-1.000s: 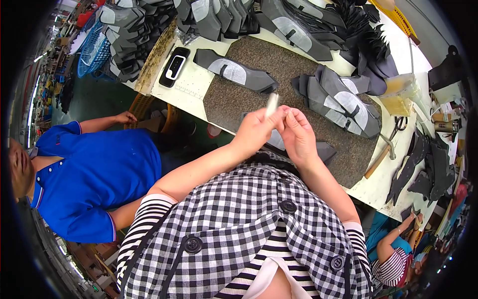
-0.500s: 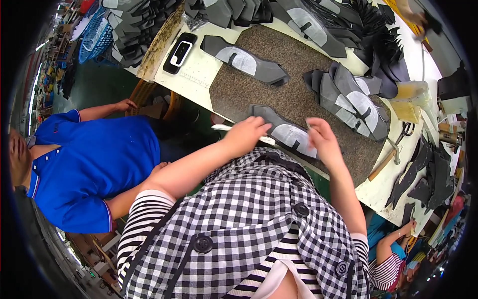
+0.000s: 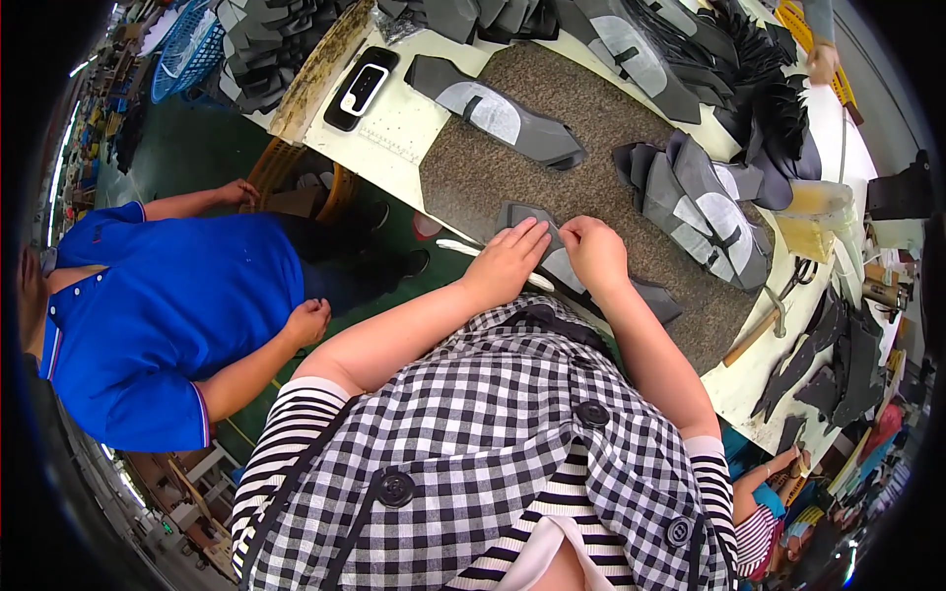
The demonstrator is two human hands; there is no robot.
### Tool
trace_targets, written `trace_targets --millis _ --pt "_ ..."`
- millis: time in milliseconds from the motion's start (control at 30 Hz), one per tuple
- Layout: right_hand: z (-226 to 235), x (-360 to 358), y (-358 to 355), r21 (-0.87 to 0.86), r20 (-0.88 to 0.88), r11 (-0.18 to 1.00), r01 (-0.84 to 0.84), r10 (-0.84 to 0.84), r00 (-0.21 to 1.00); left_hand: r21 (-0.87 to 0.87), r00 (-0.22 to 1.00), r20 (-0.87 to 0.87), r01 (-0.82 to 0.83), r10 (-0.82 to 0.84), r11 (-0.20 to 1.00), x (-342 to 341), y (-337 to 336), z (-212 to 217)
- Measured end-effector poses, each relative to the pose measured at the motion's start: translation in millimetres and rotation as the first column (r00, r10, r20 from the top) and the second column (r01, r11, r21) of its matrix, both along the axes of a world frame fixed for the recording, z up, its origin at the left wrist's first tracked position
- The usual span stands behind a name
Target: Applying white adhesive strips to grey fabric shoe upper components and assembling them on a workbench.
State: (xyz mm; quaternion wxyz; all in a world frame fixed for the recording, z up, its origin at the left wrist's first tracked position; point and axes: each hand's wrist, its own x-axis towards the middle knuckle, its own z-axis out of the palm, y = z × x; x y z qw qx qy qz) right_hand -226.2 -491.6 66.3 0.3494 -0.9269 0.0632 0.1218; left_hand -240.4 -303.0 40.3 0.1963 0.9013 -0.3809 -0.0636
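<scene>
On my camera, my left hand (image 3: 509,258) lay over the flat, dark-grey, pale-patched piece (image 3: 562,269), right hand (image 3: 597,254) close, grips unclear; I guessed it was light, bendy, best held by its edge

Mat (image 3: 473,177): on table (image 3: 402,118), centre-right
Near panel (image 3: 562,268): mat's lower edge, frame centre
Panel pile (image 3: 685,207): on mat, right of centre
Hammer (image 3: 751,339): at mat's right edge

Right hand (image 3: 596,258) shifted (leftward), beside left hand (image 3: 507,262)

Brown mat (image 3: 595,194) open ahead of fingers (image 3: 524,233); gray stack (image 3: 682,193) blocks right.
</scene>
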Motion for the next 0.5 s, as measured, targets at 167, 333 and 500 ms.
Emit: trace_targets --millis 167,333,500 --pt "-3.3 4.5 -1.2 -0.039 0.026 0.998 -0.039 0.04 0.999 -0.016 0.999 0.031 0.036 -0.035 0.999 0.7 -0.9 -3.1" --pt "-3.1 -1.2 -4.8 -0.006 0.008 1.0 -0.014 0.014 1.0 -0.014 1.0 -0.005 0.027 -0.027 1.0 0.6 -1.6 -4.1" --pt "-6.9 -4.6 -4.9 -0.017 0.069 1.0 -0.023 0.024 0.997 -0.05 0.999 -0.028 0.023 -0.025 0.998 2.9 -5.9 3.7"
